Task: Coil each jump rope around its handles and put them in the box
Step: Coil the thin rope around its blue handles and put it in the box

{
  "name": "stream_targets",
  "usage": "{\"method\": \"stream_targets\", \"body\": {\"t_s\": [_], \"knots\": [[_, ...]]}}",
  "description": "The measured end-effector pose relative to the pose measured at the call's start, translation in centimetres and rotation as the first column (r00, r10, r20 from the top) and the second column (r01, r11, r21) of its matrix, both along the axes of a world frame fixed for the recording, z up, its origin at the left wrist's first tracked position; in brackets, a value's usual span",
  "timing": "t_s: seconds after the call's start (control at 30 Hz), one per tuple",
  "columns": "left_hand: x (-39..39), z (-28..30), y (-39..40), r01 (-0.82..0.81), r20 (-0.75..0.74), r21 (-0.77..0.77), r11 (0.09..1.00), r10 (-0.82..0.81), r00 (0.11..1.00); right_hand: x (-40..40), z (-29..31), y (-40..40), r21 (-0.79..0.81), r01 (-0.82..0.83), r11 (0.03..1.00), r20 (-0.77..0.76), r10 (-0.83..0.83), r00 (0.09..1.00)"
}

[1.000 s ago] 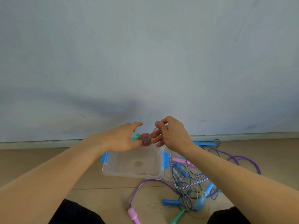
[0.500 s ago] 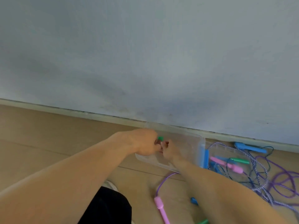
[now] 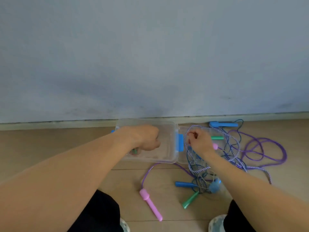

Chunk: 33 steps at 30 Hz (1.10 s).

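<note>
Head view looks down at a wooden floor (image 3: 50, 148) that meets a pale blue-grey wall (image 3: 150, 56) along a skirting strip. A clear plastic box (image 3: 168, 139) with blue clips sits on the floor against the skirting, and its clear lid (image 3: 182, 158) lies just beside it on the right. The left hand (image 3: 143, 138) reaches down inside the box with its fingers curled under; below the wrist, on the box's near-left floor, a small bundle with a green handle (image 3: 134, 151) shows through, but whether the fingers grip it cannot be told. The right hand (image 3: 199, 142) hovers over the lid, fingers curled, pinching the blue-and-white striped rope (image 3: 234, 141) near its top loop. Under and around that hand lies a tangle of ropes: a green handle on the lid (image 3: 217, 138), a pink handle tip (image 3: 215, 146) peeping out beside the wrist, and a blue handle (image 3: 223, 124) close to the skirting. A purple rope (image 3: 267, 148) loops out well to the right of the lid and also runs forward to a pink handle (image 3: 150, 204) lying on the floor near the person's knees. Near it lie another blue handle (image 3: 184, 184), a green handle on the floor (image 3: 190, 200) and a pale blue handle (image 3: 214, 185), knotted among cords. Black trouser legs (image 3: 100, 215) and the toes of two shoes (image 3: 215, 222) fill the near edge.
</note>
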<state>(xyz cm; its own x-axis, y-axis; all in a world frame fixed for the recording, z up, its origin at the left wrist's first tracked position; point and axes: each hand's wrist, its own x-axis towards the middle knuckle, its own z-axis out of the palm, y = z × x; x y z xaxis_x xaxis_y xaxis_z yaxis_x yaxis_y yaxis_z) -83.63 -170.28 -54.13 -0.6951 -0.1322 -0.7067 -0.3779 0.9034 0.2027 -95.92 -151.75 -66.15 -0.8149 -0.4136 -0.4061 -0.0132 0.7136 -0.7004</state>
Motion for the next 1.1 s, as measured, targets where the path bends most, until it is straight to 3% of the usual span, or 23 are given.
{"method": "stream_targets", "body": {"t_s": [0.07,0.17,0.23,0.5,0.7,0.83,0.87,0.93,1.1], "knots": [[-2.4,-0.4,2.9,0.054,0.016,0.017,0.998,-0.055,0.998,-1.7,-0.8,4.7,0.147,0.095,0.984,0.014,-0.099,0.995],[-6.1,-1.7,8.1,0.095,-0.052,0.145,0.985,-0.088,0.995,-1.6,-3.2,11.0,0.348,0.044,0.937,0.102,-0.084,0.991],[-7.8,-3.8,11.2,0.065,-0.089,0.216,0.974,-0.047,0.995,-0.6,-4.2,14.1,0.396,0.024,0.918,0.154,-0.092,0.984],[-8.9,-14.4,19.9,-0.174,0.039,0.199,0.964,0.17,0.985,-0.7,-8.2,18.7,0.353,0.106,0.93,0.22,-0.193,0.956],[-4.5,-18.9,21.7,-0.12,0.183,0.209,0.971,0.082,0.98,-1.6,-9.9,18.4,0.295,0.175,0.939,0.223,-0.246,0.943],[-2.7,-19.4,19.8,-0.061,0.191,0.195,0.979,0.023,0.981,-0.4,-10.5,17.5,0.292,0.204,0.935,0.214,-0.271,0.939],[-2.2,-19.4,19.2,-0.066,0.158,0.151,0.986,0.042,0.987,-0.1,-10.6,17.2,0.295,0.211,0.932,0.202,-0.276,0.94],[-1.2,-19.6,18.0,-0.23,0.096,0.101,0.968,0.221,0.971,0.8,-10.3,16.4,0.293,0.242,0.925,0.167,-0.299,0.94],[3.2,-21.5,15.7,-0.372,0.14,-0.054,0.927,0.376,0.916,5.6,-10.8,15.0,0.363,0.235,0.902,0.163,-0.31,0.937]]}}
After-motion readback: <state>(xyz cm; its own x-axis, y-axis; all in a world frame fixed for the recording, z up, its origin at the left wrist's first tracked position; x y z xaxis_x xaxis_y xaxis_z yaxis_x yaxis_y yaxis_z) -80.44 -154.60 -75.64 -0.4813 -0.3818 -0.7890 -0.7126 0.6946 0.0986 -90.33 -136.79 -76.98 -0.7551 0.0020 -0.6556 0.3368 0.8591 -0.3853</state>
